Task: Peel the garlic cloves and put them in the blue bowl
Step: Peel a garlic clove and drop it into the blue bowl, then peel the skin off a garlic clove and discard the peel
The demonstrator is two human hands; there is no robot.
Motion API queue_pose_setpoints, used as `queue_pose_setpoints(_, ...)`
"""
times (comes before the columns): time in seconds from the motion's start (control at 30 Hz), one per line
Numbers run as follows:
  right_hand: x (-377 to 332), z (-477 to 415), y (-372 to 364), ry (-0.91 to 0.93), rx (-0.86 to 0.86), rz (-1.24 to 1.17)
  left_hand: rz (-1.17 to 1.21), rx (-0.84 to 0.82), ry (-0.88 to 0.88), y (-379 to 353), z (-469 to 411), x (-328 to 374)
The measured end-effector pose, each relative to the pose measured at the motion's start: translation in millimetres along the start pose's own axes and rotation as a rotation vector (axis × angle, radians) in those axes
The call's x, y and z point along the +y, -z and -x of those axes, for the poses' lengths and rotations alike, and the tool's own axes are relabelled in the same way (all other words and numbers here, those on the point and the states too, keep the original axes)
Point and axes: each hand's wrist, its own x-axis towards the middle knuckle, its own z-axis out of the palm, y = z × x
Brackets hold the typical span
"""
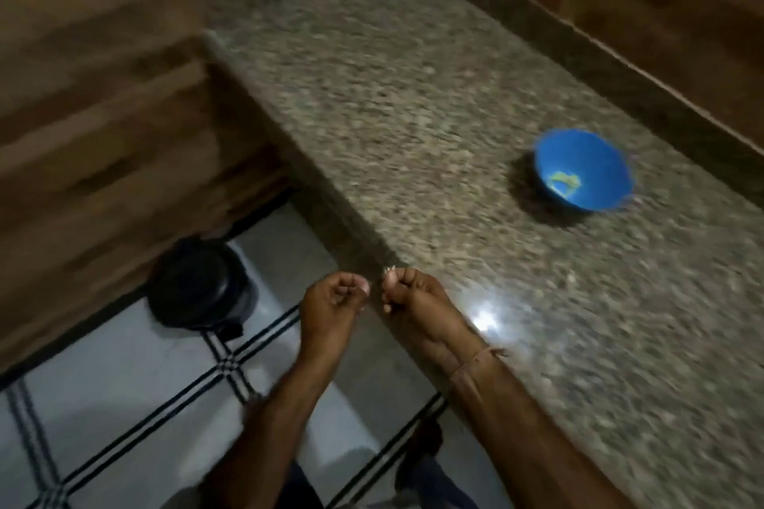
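Right hand (409, 295) pinches small pale garlic clove (389, 270) at granite counter (413, 116) edge. Left hand (330, 302) curled at its 9 o'clock, contents unclear. Blue bowl (595, 151) at 2 o'clock.

Both my forearms reach forward; my left hand (333, 298) and right hand (407, 293) curl, nearly touching, the right pinching a pale scrap (388, 270).

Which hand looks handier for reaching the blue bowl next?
Probably the right hand: it sits at the counter edge, nearer the blue bowl, its fingers pinching a small pale bit. The left hand hangs over the floor.
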Motion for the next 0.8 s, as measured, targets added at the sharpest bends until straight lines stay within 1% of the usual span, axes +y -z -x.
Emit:
queue_pose_setpoints(0.1,24,-34,-101,-0.062,-0.114,0.044,0.059,0.126,0.043,97,-28,-30)
queue_pose_setpoints(0.27,93,-97,-248,-0.169,-0.147,0.047,0.110,0.316,0.100,252,-70,-89)
queue_pose_setpoints(0.33,117,-119,-291,-0.206,-0.160,0.050,0.097,0.362,0.137,303,-86,-107)
queue_pose_setpoints(0.4,135,-137,-324,-0.241,-0.133,0.072,0.077,0.393,0.184,345,-102,-124)
queue_pose_setpoints(0.57,166,-187,-373,-0.304,-0.111,0.051,0.059,0.423,0.261,409,-151,-159)
queue_pose_setpoints(0.73,211,-248,-398,-0.428,-0.038,0.046,0.097,0.437,0.368,435,-200,-198)
queue_pose_setpoints(0.8,232,-268,-398,-0.501,-0.001,0.033,0.120,0.418,0.434,436,-217,-221)
